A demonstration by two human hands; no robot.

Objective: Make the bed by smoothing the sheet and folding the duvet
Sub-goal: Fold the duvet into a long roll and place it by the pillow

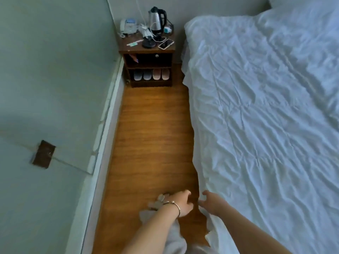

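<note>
Reaching down at the near edge of the view, both hands sit low beside the bed. Left hand [181, 202], wearing a thin bracelet [175, 205] at the wrist, is over the wooden floor [152, 134], fingers loosely curled and slightly apart; it holds nothing that can be made out. Right hand [211, 203] is just right of it, at the hanging edge of the duvet [256, 125], fingers spread and bent toward the cloth. Whether they actually pinch the edge cannot be told; motion blur there.

Duvet: white, heavily creased, covering the bed on the right side of the view. Long axis runs near to far, parallel to the floor strip and the wall [45, 70] on the left. Far end points toward the headboard wall, rounded corner beside the nightstand [146, 50]. Left edge drapes over the mattress side, wavy outline against the floor. The sheet under it is not visible.

Nightstand at far end of the floor strip, in the corner: kettle [157, 18], telephone [128, 25], mobile phone [166, 44], cables on top. Slippers [151, 75] in two pairs on its lowest shelf.

Light cloth below the left forearm, near edge; identity unclear.
</note>
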